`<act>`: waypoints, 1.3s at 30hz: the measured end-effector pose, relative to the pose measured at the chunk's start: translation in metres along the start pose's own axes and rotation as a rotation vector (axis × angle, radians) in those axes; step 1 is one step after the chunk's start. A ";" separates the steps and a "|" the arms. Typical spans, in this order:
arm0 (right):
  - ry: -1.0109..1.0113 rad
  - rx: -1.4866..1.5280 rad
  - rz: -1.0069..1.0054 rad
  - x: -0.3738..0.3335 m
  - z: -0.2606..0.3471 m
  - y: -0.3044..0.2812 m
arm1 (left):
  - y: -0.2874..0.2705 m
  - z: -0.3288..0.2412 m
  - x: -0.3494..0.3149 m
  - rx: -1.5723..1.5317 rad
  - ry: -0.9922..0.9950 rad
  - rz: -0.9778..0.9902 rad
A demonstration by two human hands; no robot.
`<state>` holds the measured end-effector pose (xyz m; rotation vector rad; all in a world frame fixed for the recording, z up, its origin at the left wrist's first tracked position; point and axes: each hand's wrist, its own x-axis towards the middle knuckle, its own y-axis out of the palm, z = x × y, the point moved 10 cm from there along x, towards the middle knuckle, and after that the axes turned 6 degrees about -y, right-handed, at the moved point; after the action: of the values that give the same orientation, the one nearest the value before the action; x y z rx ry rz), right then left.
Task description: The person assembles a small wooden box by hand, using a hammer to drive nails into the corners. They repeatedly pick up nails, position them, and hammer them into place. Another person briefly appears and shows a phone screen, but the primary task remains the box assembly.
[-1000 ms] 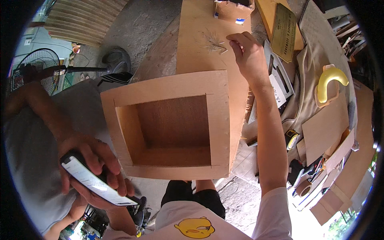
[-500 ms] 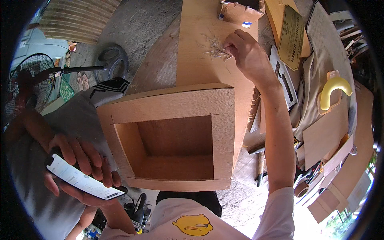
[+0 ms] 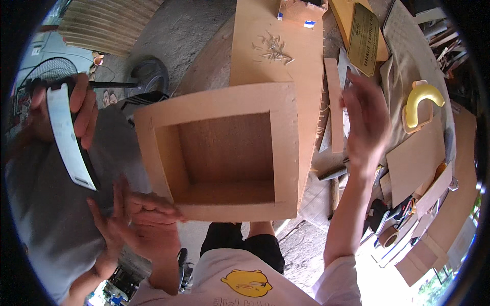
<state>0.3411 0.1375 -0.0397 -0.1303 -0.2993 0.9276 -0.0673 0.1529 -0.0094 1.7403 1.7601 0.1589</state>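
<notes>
In front of me a wooden box (image 3: 214, 102) with a broad frame around its rectangular opening rests on the near end of a plywood board (image 3: 245, 71). My left hand (image 3: 150, 224) is open, fingers stretched toward the box's lower left corner; whether they press on it is unclear. Smeared by motion, my right hand (image 3: 367, 120) hovers right of the board beside a thin wooden strip (image 3: 334, 107); anything in its fingers cannot be made out. Beyond the box lies a loose pile of small nails (image 3: 275, 48).
At left another person's hand (image 3: 84, 109) holds a phone (image 3: 69, 135); their other hand is near mine. A small carton (image 3: 303, 13) stands at the board's far end. Rightward are a hammer (image 3: 332, 173), a gold plaque (image 3: 363, 38), a yellow curved object (image 3: 423, 102) and cardboard (image 3: 416, 163).
My right hand has left the nail pile and swung right and nearer. The phone has moved up and left in the other person's hand. My left hand now shows at the box's corner.
</notes>
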 end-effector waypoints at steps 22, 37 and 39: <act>0.219 0.009 0.268 -0.292 0.044 -0.036 | 0.083 0.128 -0.132 0.819 0.107 0.815; 0.213 -1.070 0.015 -0.292 -0.044 -0.119 | 0.097 0.102 -0.082 1.148 0.898 0.253; 0.303 -0.854 -0.019 -0.291 -0.041 -0.120 | 0.096 0.101 -0.082 1.148 0.899 0.254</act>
<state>0.2828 -0.1672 -0.1078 -1.0406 -0.3965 0.6974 0.0592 0.0522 -0.0098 3.0497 2.4965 0.0135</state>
